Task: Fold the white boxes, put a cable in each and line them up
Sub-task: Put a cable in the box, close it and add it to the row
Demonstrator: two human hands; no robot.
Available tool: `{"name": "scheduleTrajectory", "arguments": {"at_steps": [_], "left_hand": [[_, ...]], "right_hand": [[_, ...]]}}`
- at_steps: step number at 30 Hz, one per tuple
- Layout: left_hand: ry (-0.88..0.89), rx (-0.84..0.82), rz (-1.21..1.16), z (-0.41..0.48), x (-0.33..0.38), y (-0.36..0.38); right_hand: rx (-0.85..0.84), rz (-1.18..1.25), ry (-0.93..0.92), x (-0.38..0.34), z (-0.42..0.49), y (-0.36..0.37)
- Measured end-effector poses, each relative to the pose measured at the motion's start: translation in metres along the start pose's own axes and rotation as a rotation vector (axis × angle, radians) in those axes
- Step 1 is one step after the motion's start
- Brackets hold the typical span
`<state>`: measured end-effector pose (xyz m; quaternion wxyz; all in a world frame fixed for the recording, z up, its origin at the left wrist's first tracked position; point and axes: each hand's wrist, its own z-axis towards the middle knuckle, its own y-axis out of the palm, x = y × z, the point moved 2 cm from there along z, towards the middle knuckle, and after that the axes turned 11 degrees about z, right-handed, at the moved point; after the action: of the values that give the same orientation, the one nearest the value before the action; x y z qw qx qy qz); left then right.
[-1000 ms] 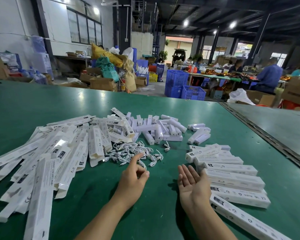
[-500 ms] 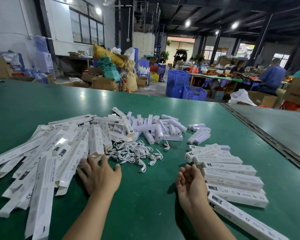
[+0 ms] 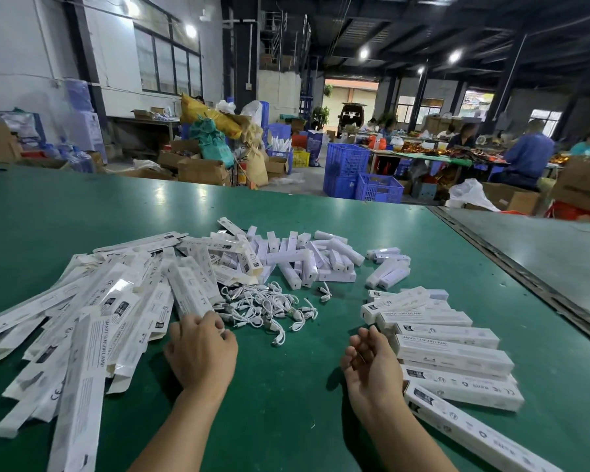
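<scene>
head view: your left hand (image 3: 201, 349) lies palm down on the green table (image 3: 286, 413), fingertips at the near end of a flat box (image 3: 188, 291) in the unfolded pile. whether it grips, you can't tell. your right hand (image 3: 372, 366) is relaxed and holds nothing, just beside the row of folded boxes (image 3: 452, 350). the tangle of cables (image 3: 269, 306) lies between the two.

Counter (image 3: 82, 216): heap of flat boxes (image 3: 99, 318) on the left, fanned toward the near edge. Tangle of cables (image 3: 263, 304) at centre, just right of the heap. Small cartons (image 3: 307, 264) scattered behind the cables. Row of folded boxes (image 3: 450, 352) on the right, ranked front to back. Left hand (image 3: 201, 349) lies before the cables; right hand (image 3: 372, 362) just left of the row.
</scene>
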<state>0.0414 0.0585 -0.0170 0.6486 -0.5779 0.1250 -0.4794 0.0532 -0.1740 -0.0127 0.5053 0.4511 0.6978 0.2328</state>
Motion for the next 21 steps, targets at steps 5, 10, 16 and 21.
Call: {"name": "scheduleTrajectory", "arguments": {"at_steps": [5, 10, 16, 21], "left_hand": [[0.007, -0.121, 0.034, 0.0, -0.002, 0.006], [-0.005, -0.129, -0.059, -0.001, -0.001, 0.002], [-0.033, 0.041, -0.39, 0.001, 0.0, 0.0], [-0.06, -0.086, -0.776, -0.003, 0.008, 0.004]], "right_hand": [[-0.011, -0.01, 0.004, 0.001, 0.001, 0.0], [-0.012, -0.018, 0.011, 0.002, 0.001, -0.001], [-0.038, -0.05, 0.002, 0.003, 0.002, -0.001], [-0.099, -0.201, 0.002, 0.007, 0.003, 0.001]]}}
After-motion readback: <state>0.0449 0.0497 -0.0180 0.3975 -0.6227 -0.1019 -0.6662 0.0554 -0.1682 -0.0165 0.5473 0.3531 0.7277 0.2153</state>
